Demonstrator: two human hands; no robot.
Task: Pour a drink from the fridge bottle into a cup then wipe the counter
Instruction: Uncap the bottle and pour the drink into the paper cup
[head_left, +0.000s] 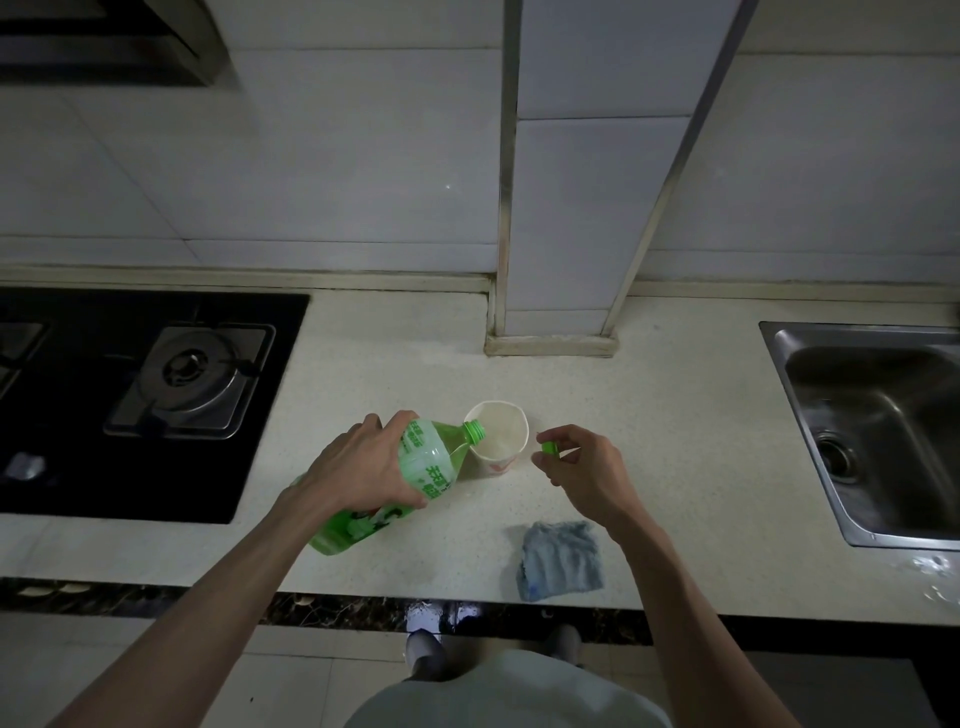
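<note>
Left hand (363, 462) grips the tilted bottle (415, 467), neck over the cup (498, 439) on the counter (675, 441); right hand (582, 467) pinches the cap (549, 448); tilt gradually, mouth inside rim; cloth (561, 561) lies near.

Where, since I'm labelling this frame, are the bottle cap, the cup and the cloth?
bottle cap (549, 448): head view, on its green side.
cup (501, 464): head view, on the outer wall below the rim.
cloth (562, 560): head view, on the middle of its folded top.
</note>
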